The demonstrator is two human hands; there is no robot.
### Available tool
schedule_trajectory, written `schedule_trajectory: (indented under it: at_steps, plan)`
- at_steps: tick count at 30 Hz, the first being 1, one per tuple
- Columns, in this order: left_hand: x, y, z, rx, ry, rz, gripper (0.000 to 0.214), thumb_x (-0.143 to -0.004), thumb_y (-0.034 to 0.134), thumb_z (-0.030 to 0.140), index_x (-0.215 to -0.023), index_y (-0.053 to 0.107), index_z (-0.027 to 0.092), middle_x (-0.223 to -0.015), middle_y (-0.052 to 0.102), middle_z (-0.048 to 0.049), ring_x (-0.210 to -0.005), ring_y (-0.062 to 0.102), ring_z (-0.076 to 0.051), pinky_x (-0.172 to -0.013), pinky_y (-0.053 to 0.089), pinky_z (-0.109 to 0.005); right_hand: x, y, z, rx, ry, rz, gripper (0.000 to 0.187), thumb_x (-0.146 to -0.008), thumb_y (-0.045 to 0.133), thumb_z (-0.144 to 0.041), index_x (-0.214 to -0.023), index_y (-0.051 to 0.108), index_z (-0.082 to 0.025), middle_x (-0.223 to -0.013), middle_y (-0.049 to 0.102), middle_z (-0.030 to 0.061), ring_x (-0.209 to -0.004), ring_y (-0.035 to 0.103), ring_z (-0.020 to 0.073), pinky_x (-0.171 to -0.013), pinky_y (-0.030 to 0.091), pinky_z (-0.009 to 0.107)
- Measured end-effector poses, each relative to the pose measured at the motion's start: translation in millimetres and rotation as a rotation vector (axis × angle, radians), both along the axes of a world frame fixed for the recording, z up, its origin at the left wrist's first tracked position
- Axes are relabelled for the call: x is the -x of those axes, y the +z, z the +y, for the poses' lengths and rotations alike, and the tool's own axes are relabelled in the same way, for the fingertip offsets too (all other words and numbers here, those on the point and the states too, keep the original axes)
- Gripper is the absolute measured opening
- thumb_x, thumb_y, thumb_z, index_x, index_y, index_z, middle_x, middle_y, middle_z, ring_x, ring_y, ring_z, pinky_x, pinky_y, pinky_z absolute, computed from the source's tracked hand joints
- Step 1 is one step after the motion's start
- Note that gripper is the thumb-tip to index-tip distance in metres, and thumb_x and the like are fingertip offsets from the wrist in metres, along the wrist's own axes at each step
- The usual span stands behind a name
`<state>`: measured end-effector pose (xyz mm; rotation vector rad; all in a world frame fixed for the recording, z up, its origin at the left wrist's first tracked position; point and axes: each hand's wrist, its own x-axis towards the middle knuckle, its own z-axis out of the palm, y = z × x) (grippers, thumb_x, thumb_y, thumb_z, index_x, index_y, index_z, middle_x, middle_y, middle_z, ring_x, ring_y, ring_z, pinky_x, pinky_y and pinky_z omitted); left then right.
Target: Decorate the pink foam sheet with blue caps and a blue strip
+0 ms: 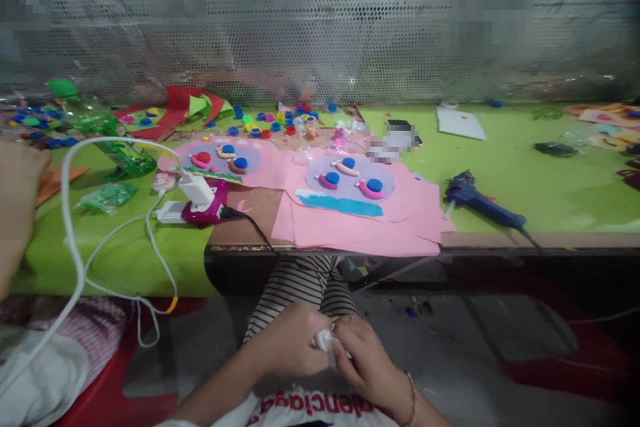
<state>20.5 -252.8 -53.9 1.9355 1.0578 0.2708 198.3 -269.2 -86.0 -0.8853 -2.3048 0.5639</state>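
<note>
In lap over black-and-white striped trousers (295, 288), bare left hand (300, 339) and bare right hand (364, 350) curled nearly closed, both gripping small crumpled white piece (325, 339) between them; material unclear. On table ahead, pink paper sheets (350, 230) under pale purple oval (350, 168) with three blue-topped, snail-like shapes (371, 188). Dark blue glue gun (485, 203) right of sheets; magenta power adapter (215, 201) with white plugs (196, 190) left. Another person's forearm (17, 213) at left edge.
</note>
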Motion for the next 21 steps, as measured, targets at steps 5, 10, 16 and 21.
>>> schedule_trajectory:
  at_steps: [5, 10, 16, 21]
  plan:
    - [10.5, -3.9, -0.3, 0.042, 0.11, -0.004, 0.02, -0.064, 0.056, 0.014, -0.055, 0.039, 0.017, -0.051, 0.04, 0.0058, -0.052, 0.035, -0.008, -0.051, 0.017, -0.026, -10.5, 1.4, 8.6, 0.006, -0.139, 0.134, 0.034, -0.099, 0.029, -0.021, -0.068, 0.042, -0.021, -0.059, 0.048, -0.0002, -0.057, 0.045, 0.0129, -0.055, 0.034, 0.025]
    - [8.9, -3.4, 1.8, 0.028, 0.144, 0.027, 0.016, -0.065, 0.056, 0.016, -0.057, 0.043, 0.017, -0.055, 0.044, 0.005, -0.055, 0.038, -0.009, -0.052, 0.019, -0.026, -8.8, 9.5, 16.4, 0.003, -0.025, 0.015, 0.038, -0.101, 0.024, -0.027, -0.072, 0.048, -0.02, -0.063, 0.052, 0.0017, -0.059, 0.046, 0.0142, -0.057, 0.035, 0.027]
    - [-2.6, -0.8, 2.9, 0.008, 0.087, 0.008, 0.011, -0.067, 0.057, 0.019, -0.058, 0.052, 0.015, -0.055, 0.05, 0.0033, -0.054, 0.04, -0.009, -0.052, 0.021, -0.025, 5.7, 0.2, 9.1, 0.102, 0.025, -0.091, 0.054, -0.102, 0.011, -0.042, -0.08, 0.054, -0.018, -0.073, 0.06, 0.0062, -0.068, 0.051, 0.0171, -0.062, 0.035, 0.028]
    - [0.1, -0.6, 3.0, 0.031, 0.066, 0.021, 0.015, -0.068, 0.058, 0.022, -0.056, 0.051, 0.015, -0.051, 0.047, 0.0042, -0.05, 0.037, -0.008, -0.048, 0.019, -0.025, 3.9, -1.0, 11.5, 0.249, 0.066, -0.179, 0.056, -0.1, 0.016, -0.052, -0.081, 0.056, -0.018, -0.07, 0.06, 0.0046, -0.065, 0.051, 0.0162, -0.06, 0.032, 0.027]
